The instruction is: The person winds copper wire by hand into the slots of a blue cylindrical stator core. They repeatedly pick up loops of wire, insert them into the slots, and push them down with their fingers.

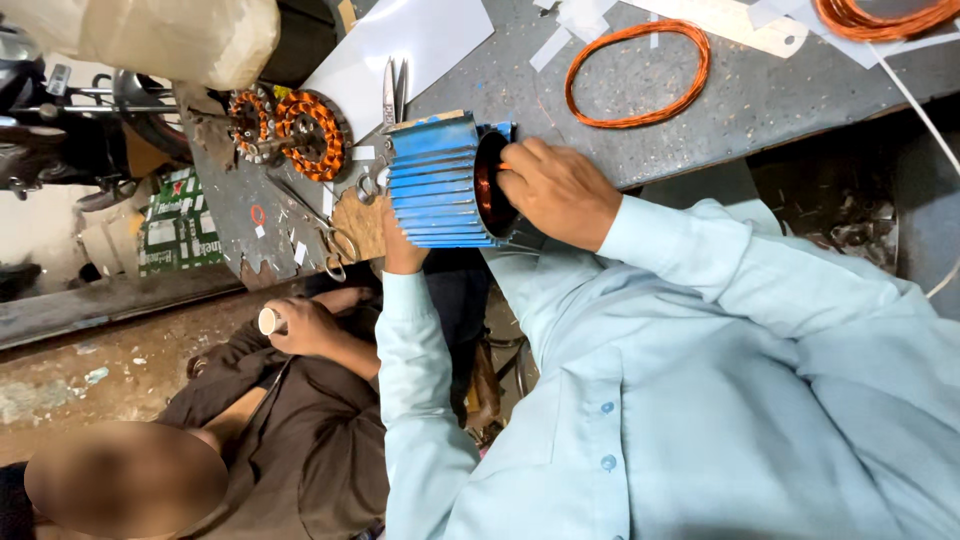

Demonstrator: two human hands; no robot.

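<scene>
blue finned housing [437, 182], copper windings [487, 190] inside, right hand [560, 190] at opening

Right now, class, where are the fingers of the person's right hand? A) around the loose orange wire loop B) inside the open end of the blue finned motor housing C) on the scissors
B: the right hand reaches into the blue finned motor housing, at its copper windings.
</scene>
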